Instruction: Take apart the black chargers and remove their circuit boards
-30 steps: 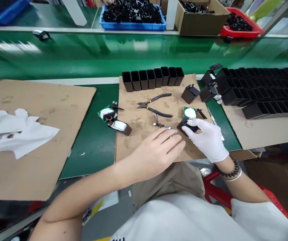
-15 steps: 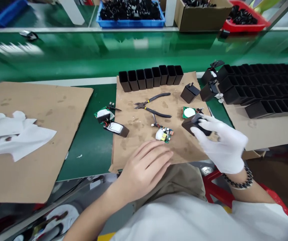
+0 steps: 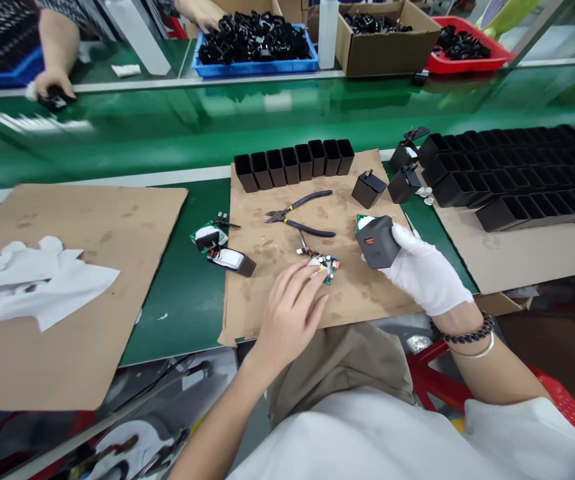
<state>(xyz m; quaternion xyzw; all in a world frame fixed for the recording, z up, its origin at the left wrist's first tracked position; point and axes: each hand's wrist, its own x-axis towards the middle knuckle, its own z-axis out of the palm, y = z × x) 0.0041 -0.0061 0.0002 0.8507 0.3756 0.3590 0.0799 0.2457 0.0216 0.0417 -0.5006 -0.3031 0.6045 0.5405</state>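
My right hand (image 3: 425,270), in a white glove, grips a black plastic charger case (image 3: 378,243) over the right part of the cardboard, with a broad face turned up. Partly behind that case lies a green circuit board (image 3: 362,222). My bare left hand (image 3: 292,303) has its fingers stretched out at a small circuit board (image 3: 329,269) with parts and wires; the fingertips cover some of it, and I cannot tell whether they touch. Cutting pliers (image 3: 300,215) lie with handles apart beyond it. To the left is an opened case (image 3: 237,261) with a white-padded board (image 3: 210,236) wired to it.
A row of black cases (image 3: 295,165) stands behind the pliers. More cases (image 3: 517,170) fill the right side. White cloth gloves (image 3: 42,277) lie on the left cardboard. Across the green belt (image 3: 177,127), another person's hand (image 3: 55,83) holds a black part near a blue tray (image 3: 257,69).
My right hand has turned the case so its broad face shows. My left fingers have moved onto the small board. Another person's arms have come into view at the top left.
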